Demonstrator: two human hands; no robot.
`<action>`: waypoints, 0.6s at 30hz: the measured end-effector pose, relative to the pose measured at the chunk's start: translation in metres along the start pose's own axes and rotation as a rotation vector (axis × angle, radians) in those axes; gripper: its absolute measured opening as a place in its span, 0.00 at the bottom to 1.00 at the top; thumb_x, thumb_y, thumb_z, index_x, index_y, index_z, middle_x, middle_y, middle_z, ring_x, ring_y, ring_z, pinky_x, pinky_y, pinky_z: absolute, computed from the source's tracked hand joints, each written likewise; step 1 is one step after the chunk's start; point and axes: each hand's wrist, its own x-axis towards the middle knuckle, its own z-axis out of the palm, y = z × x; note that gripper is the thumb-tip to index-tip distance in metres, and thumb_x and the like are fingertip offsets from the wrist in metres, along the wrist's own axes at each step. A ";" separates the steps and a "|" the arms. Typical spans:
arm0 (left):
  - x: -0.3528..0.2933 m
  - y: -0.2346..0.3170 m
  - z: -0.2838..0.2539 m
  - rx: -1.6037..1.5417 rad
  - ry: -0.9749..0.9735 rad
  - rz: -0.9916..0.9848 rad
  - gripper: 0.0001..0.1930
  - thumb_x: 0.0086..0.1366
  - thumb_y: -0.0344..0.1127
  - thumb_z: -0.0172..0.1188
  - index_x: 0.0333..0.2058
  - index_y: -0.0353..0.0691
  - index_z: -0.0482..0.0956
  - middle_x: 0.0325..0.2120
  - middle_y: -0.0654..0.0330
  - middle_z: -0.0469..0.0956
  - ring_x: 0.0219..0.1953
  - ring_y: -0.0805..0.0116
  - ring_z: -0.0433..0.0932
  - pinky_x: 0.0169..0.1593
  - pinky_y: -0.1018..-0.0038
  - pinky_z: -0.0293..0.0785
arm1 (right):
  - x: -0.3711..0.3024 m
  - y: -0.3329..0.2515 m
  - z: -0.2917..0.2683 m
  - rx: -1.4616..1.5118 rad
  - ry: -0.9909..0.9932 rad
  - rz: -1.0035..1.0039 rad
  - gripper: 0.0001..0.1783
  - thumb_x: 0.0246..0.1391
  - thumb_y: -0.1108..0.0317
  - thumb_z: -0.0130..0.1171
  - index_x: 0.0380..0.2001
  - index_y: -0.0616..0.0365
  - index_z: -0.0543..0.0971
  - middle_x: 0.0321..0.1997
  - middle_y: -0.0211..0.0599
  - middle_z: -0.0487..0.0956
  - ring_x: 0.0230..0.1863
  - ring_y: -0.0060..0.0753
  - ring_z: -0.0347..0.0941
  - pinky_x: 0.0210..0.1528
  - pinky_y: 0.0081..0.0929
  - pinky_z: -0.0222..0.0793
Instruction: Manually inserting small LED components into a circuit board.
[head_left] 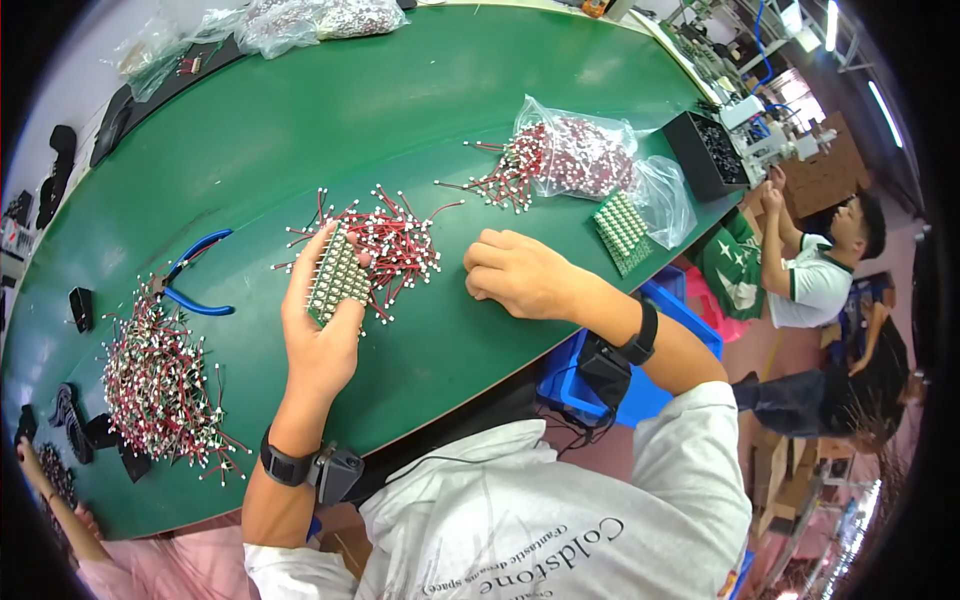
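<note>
While your left hand [325,345] is clamped on the green circuit-board panel [338,282], the panel sits tilted between thumb and fingers: thumb across its lower right corner, fingers along its left long edge, one fingertip showing by the upper right edge. Rows of small pale parts cover the face turned up toward you. Panel position: in front of the lower left part of a loose heap of red-and-black wire leads [400,240] with white connectors.

Your right hand [520,275] is to the right of that heap, apart from it and from the panel. Its fingers are curled together toward the palm; you cannot tell from this view whether anything is pinched inside.

Surroundings on the green table [430,370]: to your right, a second green panel [622,230] beside a clear plastic bag [585,155] of similar leads, with a black bin [705,155] beyond. To your left, blue-handled pliers [200,306] lie open, jaws toward a larger pile of short leads [160,380].
</note>
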 end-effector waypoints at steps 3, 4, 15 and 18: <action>-0.003 -0.003 0.003 0.013 -0.010 -0.015 0.35 0.53 0.15 0.42 0.63 0.32 0.61 0.56 0.53 0.70 0.54 0.65 0.75 0.53 0.73 0.74 | 0.006 -0.011 0.005 -0.027 0.217 -0.096 0.08 0.46 0.78 0.63 0.28 0.59 0.73 0.37 0.37 0.73 0.40 0.42 0.71 0.46 0.35 0.69; -0.004 -0.004 0.004 0.032 -0.021 -0.022 0.36 0.51 0.15 0.41 0.63 0.31 0.60 0.57 0.51 0.70 0.55 0.63 0.75 0.53 0.71 0.75 | 0.007 -0.015 0.004 0.197 0.222 0.007 0.08 0.48 0.79 0.61 0.30 0.60 0.72 0.37 0.38 0.73 0.40 0.41 0.72 0.45 0.33 0.69; -0.009 0.004 0.013 0.164 -0.036 0.026 0.34 0.54 0.16 0.45 0.63 0.33 0.60 0.53 0.53 0.71 0.49 0.70 0.75 0.46 0.77 0.76 | 0.072 -0.055 -0.012 0.822 0.518 0.320 0.08 0.58 0.75 0.59 0.40 0.67 0.75 0.32 0.37 0.79 0.34 0.24 0.77 0.35 0.23 0.73; -0.009 0.000 0.011 0.211 -0.038 0.090 0.35 0.52 0.16 0.45 0.63 0.32 0.60 0.53 0.53 0.71 0.49 0.69 0.74 0.47 0.76 0.76 | 0.078 -0.053 -0.006 0.624 0.538 0.276 0.07 0.58 0.74 0.59 0.37 0.67 0.75 0.31 0.39 0.78 0.31 0.26 0.77 0.32 0.24 0.73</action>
